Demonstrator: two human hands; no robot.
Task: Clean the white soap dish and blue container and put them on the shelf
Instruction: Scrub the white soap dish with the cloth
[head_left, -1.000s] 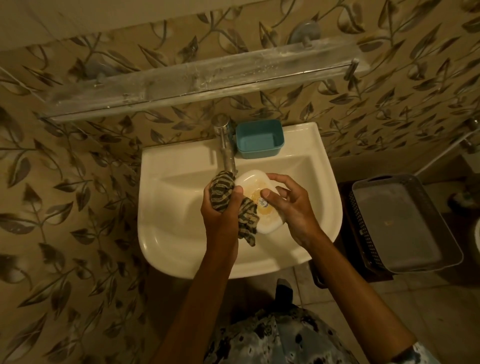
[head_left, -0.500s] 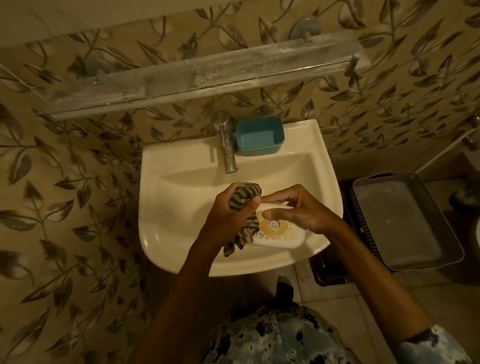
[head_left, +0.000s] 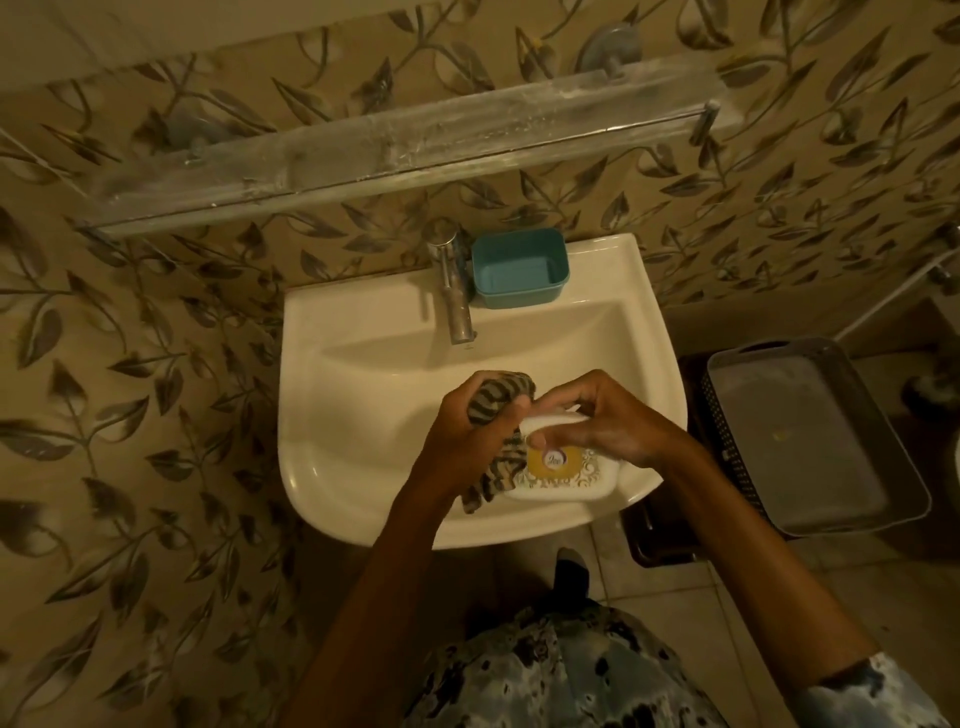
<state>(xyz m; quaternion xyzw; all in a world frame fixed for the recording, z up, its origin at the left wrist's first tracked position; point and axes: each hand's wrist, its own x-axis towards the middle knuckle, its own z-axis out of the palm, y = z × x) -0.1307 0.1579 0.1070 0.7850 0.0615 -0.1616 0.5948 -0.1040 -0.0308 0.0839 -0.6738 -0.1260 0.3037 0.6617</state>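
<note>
Left hand: your left hand (head_left: 470, 441) is closed around a bunched striped cloth (head_left: 496, 415), pressed against the left end of the white soap dish (head_left: 563, 475).
Right hand: your right hand (head_left: 615, 421) grips the soap dish from above, thumb on its labelled face, fingers curled over its far edge.
Soap dish: held over the front of the sink (head_left: 363, 395) basin, just above the near rim, label facing you. Its long axis runs left to right, between your two hands.
Blue container: the blue container (head_left: 519, 267) sits open on the sink's back ledge, just right of the tap (head_left: 454, 291), untouched and apart from both hands.
Shelf: the shelf (head_left: 405, 150) is mounted on the wall above the sink, beyond the container, and looks bare.
Key relation: the container lies straight ahead of the dish, away from you, and the shelf higher still. Your right hand looks the nearer to both.
Stage: you seem to be wiping the dish; nothing is on the shelf yet.
Next move: probably lift the dish forward and up with the right hand, keeping clear of the tap.
Risk: a damp dish may slip in a one-handed grip.
</note>
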